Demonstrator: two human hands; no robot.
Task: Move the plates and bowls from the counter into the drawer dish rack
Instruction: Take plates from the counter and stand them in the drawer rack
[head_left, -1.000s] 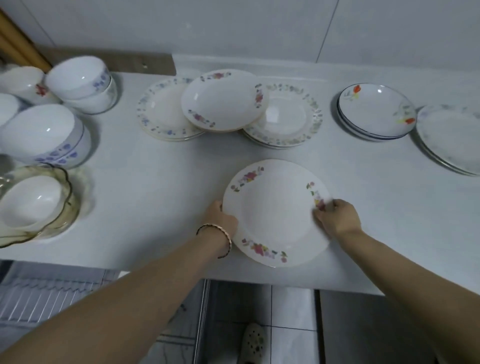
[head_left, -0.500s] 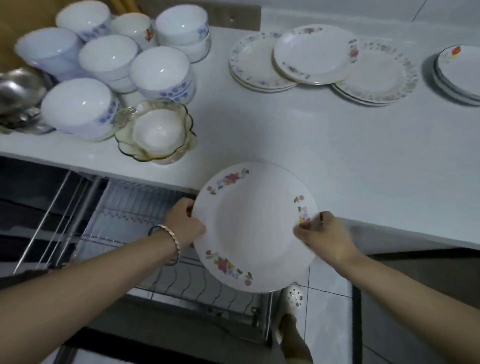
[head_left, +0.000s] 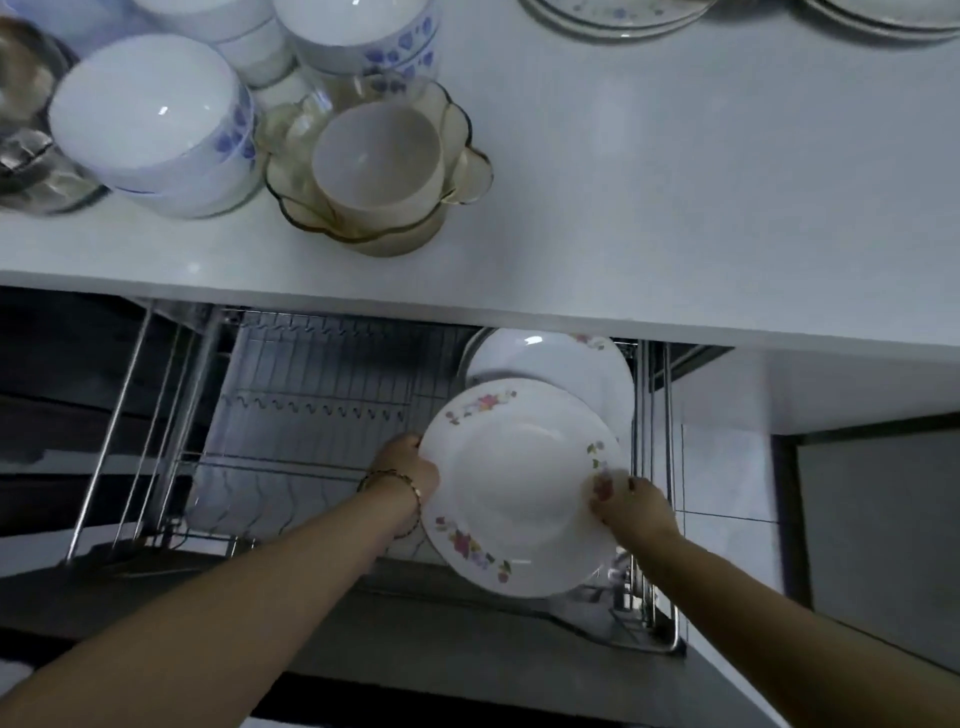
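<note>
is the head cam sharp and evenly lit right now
Head view: no. The counter is bright, the drawer dish rack below it sits in shadow; the stacked bowls at left smear with motion blur, and the floral plate is soft.

Floral plate (head_left: 519, 483): glazed ceramic, glossy, smooth; second plate (head_left: 550, 358) racked behind it has the same glaze (bright highlight at its top edge); dish rack (head_left: 311, 395): bare metal wire, shiny; counter (head_left: 675, 208): smooth white, low sheen; scalloped bowl (head_left: 462, 171): amber-tinted glass, transparent; stacked bowls (head_left: 150, 114): glossy white ceramic; bracelet (head_left: 400, 480) metallic-looking.
</note>
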